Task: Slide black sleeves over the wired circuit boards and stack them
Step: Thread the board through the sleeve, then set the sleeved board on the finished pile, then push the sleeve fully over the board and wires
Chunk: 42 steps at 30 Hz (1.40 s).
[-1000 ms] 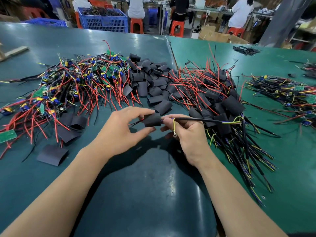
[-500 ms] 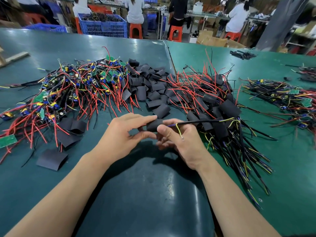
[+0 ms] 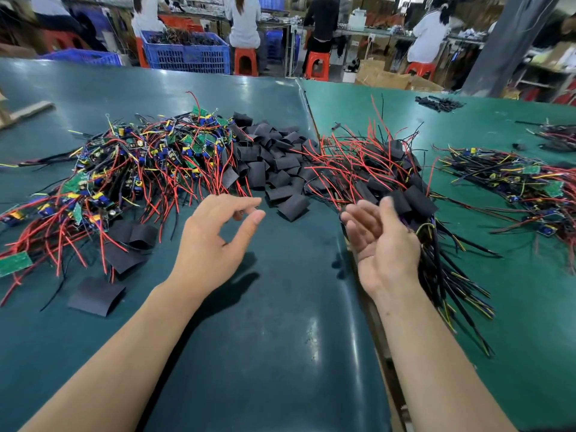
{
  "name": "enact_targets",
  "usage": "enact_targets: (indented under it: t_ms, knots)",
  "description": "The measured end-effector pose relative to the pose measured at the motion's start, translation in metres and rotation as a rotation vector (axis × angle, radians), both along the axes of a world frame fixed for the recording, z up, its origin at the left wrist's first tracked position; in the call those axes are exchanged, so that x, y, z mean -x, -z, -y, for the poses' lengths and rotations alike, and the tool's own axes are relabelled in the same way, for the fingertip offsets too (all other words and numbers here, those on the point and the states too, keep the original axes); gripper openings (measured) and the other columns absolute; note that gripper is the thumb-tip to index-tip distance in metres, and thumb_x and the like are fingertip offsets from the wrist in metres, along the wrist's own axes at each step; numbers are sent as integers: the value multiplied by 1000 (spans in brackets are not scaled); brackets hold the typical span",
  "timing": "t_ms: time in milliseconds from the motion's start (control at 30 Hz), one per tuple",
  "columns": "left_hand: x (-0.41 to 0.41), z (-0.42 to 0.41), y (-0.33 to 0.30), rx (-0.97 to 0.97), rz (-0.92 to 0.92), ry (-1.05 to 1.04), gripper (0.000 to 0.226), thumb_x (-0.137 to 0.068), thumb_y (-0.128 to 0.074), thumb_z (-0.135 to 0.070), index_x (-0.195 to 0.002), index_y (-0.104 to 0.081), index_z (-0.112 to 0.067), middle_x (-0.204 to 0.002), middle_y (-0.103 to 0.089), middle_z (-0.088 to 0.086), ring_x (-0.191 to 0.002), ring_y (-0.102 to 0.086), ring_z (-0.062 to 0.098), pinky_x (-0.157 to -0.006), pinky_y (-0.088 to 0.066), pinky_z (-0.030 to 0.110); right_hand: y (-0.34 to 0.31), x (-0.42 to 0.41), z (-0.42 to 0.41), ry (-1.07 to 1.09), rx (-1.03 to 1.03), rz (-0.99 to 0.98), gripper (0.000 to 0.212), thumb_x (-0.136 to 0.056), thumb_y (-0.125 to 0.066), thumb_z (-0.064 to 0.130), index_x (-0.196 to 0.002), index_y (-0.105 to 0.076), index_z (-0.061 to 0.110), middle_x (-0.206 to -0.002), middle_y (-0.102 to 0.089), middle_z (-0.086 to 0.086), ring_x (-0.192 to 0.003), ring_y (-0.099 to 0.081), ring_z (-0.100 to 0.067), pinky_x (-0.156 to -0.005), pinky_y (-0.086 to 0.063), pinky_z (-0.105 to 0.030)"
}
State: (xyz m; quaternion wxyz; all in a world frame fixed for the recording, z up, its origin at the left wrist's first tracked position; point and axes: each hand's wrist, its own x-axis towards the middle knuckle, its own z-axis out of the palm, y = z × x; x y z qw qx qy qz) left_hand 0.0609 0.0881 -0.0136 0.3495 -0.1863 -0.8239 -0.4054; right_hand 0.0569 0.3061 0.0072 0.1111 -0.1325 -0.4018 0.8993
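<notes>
A dark green surface (image 3: 265, 353) fills the near view, glossy and catching the ceiling light. At its far left lies a wooden strip (image 3: 26, 112). Next comes a tangle of bare circuit boards (image 3: 131, 169) with red, black and yellow wires, and just in front of it a few flattened black sleeves (image 3: 96, 296) lie loose. The left hand (image 3: 215, 241) hovers over the surface, its fingers (image 3: 246, 202) loosely curved and holding nothing. Beyond it sits the heap of black sleeves (image 3: 274, 163), touching the board pile on one side and the stack of sleeved boards (image 3: 402, 194) on the other. The right hand (image 3: 383, 244) is palm up just beside that stack, fingers relaxed and empty. A seam (image 3: 308, 110) divides this surface from a lighter green one (image 3: 530, 307), where another wired pile (image 3: 514, 182) spreads. Behind, a blue crate (image 3: 187, 54) stands among orange stools (image 3: 318, 63); seated people (image 3: 243, 23) work at far benches, with cardboard boxes (image 3: 383, 77) and a grey pillar (image 3: 511, 42) at right.
</notes>
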Motion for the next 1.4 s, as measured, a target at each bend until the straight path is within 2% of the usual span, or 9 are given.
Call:
enact_targets:
  t_ms: [100, 200, 400, 533, 667, 767, 1000, 1300, 1400]
  knots:
    - [1, 1, 2, 8, 23, -38, 17, -93, -64, -18, -105, -72, -8, -89, -64, -7, -85, -53, 11, -83, -38, 13, 5, -3, 11, -65, -128, -8, 14, -97, -56, 8, -89, -67, 3, -70, -72, -10, -56, -69, -17, -46, -53, -20]
    - [3, 3, 3, 22, 46, -67, 12, -92, -66, -12, -102, -73, -11, -88, -65, -8, -84, -52, 8, -83, -39, 14, 12, -7, 22, -155, -369, -32, 18, -98, -57, 14, -86, -69, 8, -72, -72, -7, -54, -66, -16, -43, -50, -22]
    - [12, 11, 11, 168, 142, -188, 12, -90, -70, -15, -99, -75, -10, -94, -70, 0, -91, -57, 25, -89, -41, 29, 40, -9, 32, -188, -1322, -192, 17, -91, -63, 34, -81, -72, 23, -71, -69, 15, -68, -64, -4, -65, -51, -26]
    - [21, 27, 13, 205, 127, -467, 17, -89, -64, -24, -92, -76, -11, -95, -71, 9, -90, -59, 37, -80, -47, 46, 41, -7, 32, -209, -1243, -157, 22, -88, -59, 43, -80, -70, 25, -68, -68, 15, -65, -63, -6, -65, -53, -31]
    - [29, 49, 16, 159, 387, -734, 35, -91, -65, -32, -118, -68, -10, -125, -59, 17, -116, -47, 43, -93, -39, 49, 42, -8, 33, -247, -1223, -142, 23, -88, -58, 44, -80, -68, 25, -67, -69, 10, -62, -63, -11, -66, -57, -42]
    - [33, 55, 20, 168, 475, -674, 32, -91, -64, -27, -114, -70, -6, -119, -65, 20, -113, -52, 44, -95, -44, 48, 41, -9, 33, -242, -1246, -146, 23, -87, -57, 47, -80, -67, 28, -67, -69, 11, -63, -63, -11, -66, -57, -43]
    - [34, 50, 14, 8, 413, -589, 22, -86, -61, -8, -100, -77, -11, -98, -74, 13, -99, -62, 36, -90, -49, 38, 40, -9, 33, -220, -1251, -150, 23, -89, -58, 43, -78, -69, 25, -67, -69, 12, -64, -65, -12, -68, -57, -44]
    - [36, 49, 16, -116, 403, -607, 24, -90, -63, -28, -110, -66, -14, -125, -50, 11, -97, -55, 25, -81, -34, 28, 38, -11, 32, -192, -1257, -152, 23, -93, -61, 35, -78, -70, 21, -64, -68, 9, -62, -63, -14, -70, -56, -44]
    - [42, 53, 15, -45, 386, -593, 18, -91, -60, -24, -103, -69, -14, -116, -58, 10, -100, -57, 29, -83, -39, 32, 37, -11, 33, -164, -1241, -156, 23, -94, -61, 32, -76, -69, 20, -62, -67, 9, -59, -62, -10, -70, -55, -42]
